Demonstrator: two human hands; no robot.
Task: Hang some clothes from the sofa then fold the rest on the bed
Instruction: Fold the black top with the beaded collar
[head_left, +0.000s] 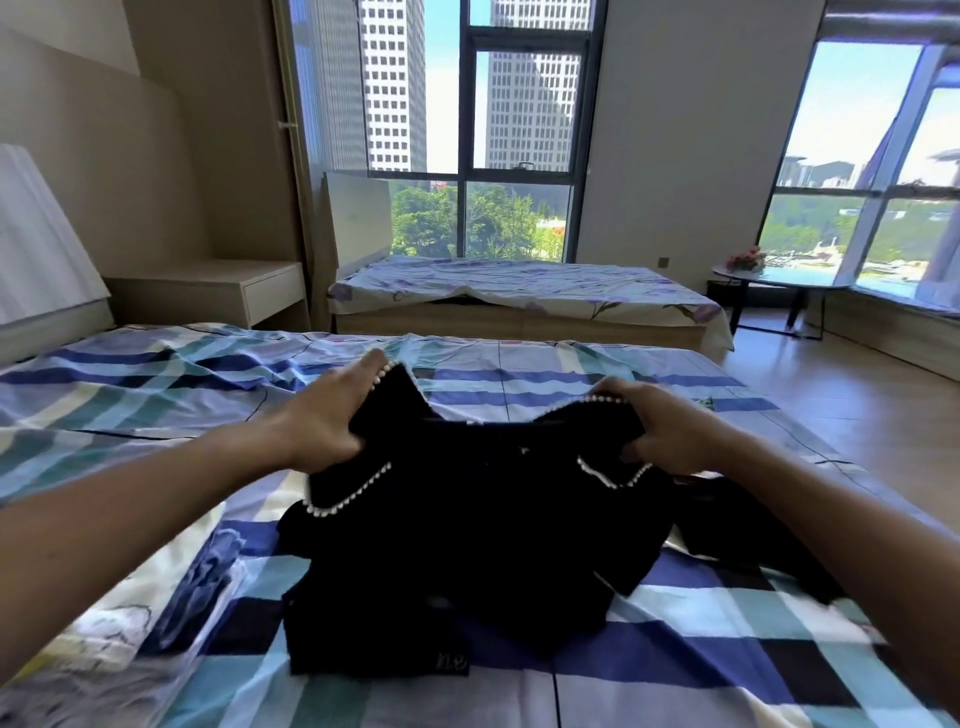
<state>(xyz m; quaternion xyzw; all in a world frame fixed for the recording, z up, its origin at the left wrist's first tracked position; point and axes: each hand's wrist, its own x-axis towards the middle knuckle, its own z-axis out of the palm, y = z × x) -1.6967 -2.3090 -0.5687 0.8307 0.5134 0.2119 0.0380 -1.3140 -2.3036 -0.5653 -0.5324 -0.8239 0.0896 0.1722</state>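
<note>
A black garment (457, 535) trimmed with small white beads lies bunched on the bed (727, 649), whose sheet is checked in blue, teal and white. My left hand (332, 421) grips the garment's upper left corner, thumb underneath and fingers over the beaded edge. My right hand (670, 431) grips the upper right corner the same way. Both corners are lifted slightly off the sheet while the lower part rests on it. A black piece (753, 535) trails off to the right under my right forearm.
A second bed (519, 291) with a floral sheet stands beyond, under the tall window. A pale bedside cabinet (218, 291) sits at the left. A small round table (779, 280) with flowers stands at the right by the wooden floor (841, 395).
</note>
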